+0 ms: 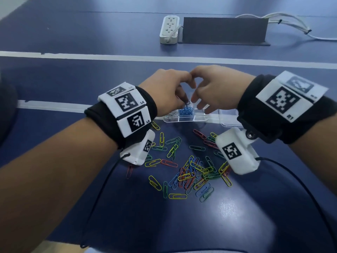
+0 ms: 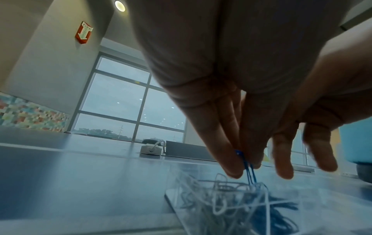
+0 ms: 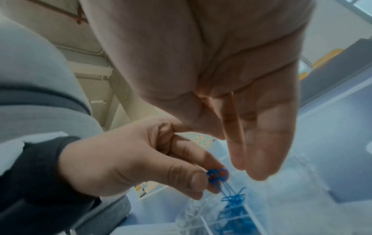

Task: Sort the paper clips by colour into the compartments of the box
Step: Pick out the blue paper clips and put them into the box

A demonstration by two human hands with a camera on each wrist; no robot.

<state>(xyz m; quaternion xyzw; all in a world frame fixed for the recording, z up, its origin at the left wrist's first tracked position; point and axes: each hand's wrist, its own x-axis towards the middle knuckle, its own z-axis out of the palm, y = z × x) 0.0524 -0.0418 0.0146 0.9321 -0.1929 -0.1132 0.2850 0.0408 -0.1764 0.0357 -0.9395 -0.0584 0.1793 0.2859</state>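
A dark blue table [image 1: 76, 33] with white lines carries everything, and the clear plastic box [image 1: 186, 118] sits on it as the handy marker for the rest. Well beyond the box lie a low black panel [image 1: 225, 30] and, just beside it, a white power strip [image 1: 169, 29]. On the near side of the box a loose heap of paper clips [image 1: 193, 172] in yellow, green, red and blue is scattered over the tabletop. Both hands hang right above the box, almost touching each other. The left hand [image 1: 164, 92] pinches a couple of blue clips [image 3: 218, 175] between thumb and fingertips, dangling them over the compartment of blue clips [image 1: 186, 111]; the compartment beside it holds pale, whitish clips [image 1: 171, 114]. The right hand [image 1: 215, 90] holds nothing, its fingers [image 3: 259, 143] straight, close together and pointing down over the box.
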